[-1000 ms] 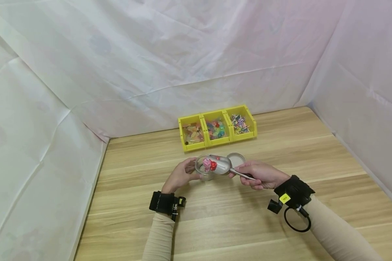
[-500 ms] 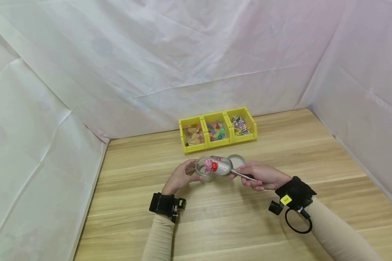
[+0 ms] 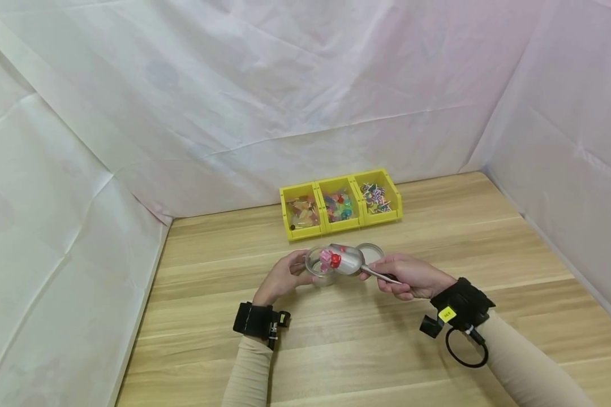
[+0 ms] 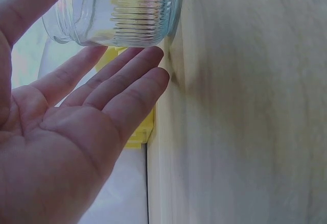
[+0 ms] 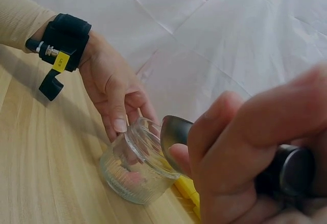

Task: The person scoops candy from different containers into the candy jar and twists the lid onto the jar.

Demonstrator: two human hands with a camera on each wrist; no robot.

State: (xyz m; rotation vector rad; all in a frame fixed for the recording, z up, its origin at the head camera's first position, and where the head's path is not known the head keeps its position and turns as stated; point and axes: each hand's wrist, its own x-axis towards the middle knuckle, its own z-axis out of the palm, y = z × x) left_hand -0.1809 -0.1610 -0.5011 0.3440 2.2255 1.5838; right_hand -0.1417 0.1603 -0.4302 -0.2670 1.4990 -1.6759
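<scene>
Bins (image 3: 343, 225) beyond glass jar (image 5: 144, 175), round lid (image 3: 373, 252) partly behind metal scoop (image 3: 350, 260).

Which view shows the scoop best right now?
Head: most of the scoop shows, with candies at its lip. Right wrist shows only parts, the right hand hiding the rest; left wrist shows none of it.

A smooth, shiny metal scoop (image 3: 350, 261) and a ribbed, clear glass jar (image 5: 140, 165) catch the light at a smooth, wood-grained tabletop (image 3: 346, 350); on the far side, yellow plastic bins (image 3: 341, 226) front creased white cloth (image 3: 285, 90).
</scene>
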